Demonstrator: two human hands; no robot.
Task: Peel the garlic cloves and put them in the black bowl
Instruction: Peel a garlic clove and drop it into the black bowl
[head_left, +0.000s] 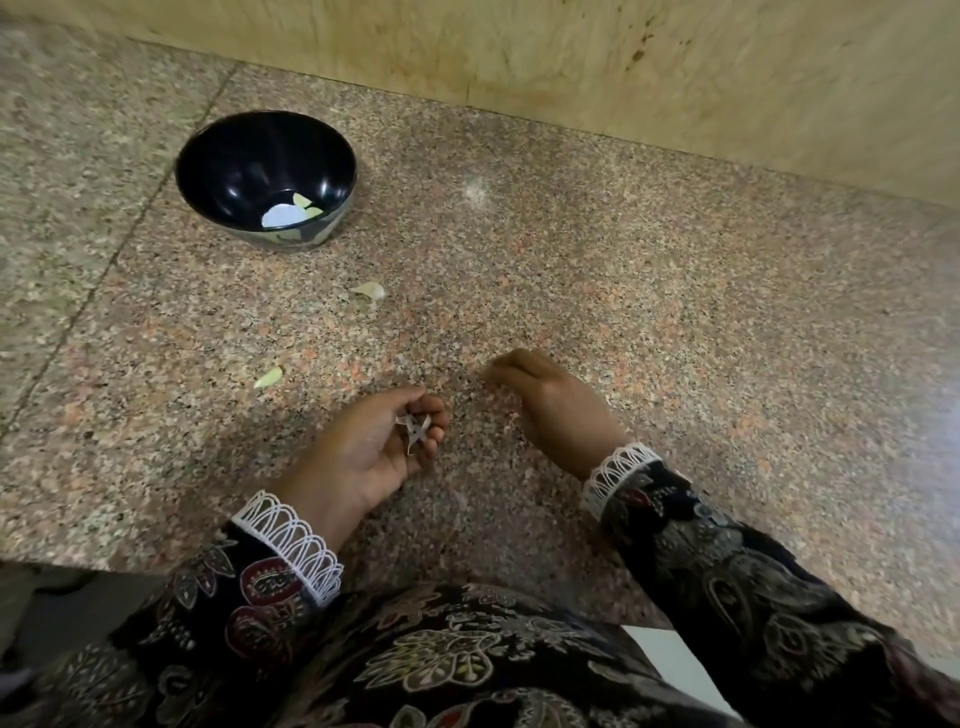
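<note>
The speckled stone table (623, 270) is carrying the black bowl (244, 156) toward its far left corner, a few pale pieces lying inside. The left hand (374, 447) is cupping dry garlic skin (414, 428) in a curled grip near the front edge. The right hand (550, 405), blurred, is resting beside it; whether its grip is clenched, I cannot tell. A garlic clove (370, 290) is lying between bowl and hands, and a peeled sliver (269, 376) further left.

- The speckled pink-grey granite counter (623, 291) looks polished and smooth, with a soft sheen at its right edge.
- The round black bowl (234, 156) is glossy inside, seemingly plastic, and catches highlights.
- The pale garlic skin scrap (413, 428) looks thin, dry and papery.
- The dark patterned cloth sleeve (753, 587) is matt, with white lace cuffs.
- The yellowish stone wall (623, 67) looks smooth and stained.
</note>
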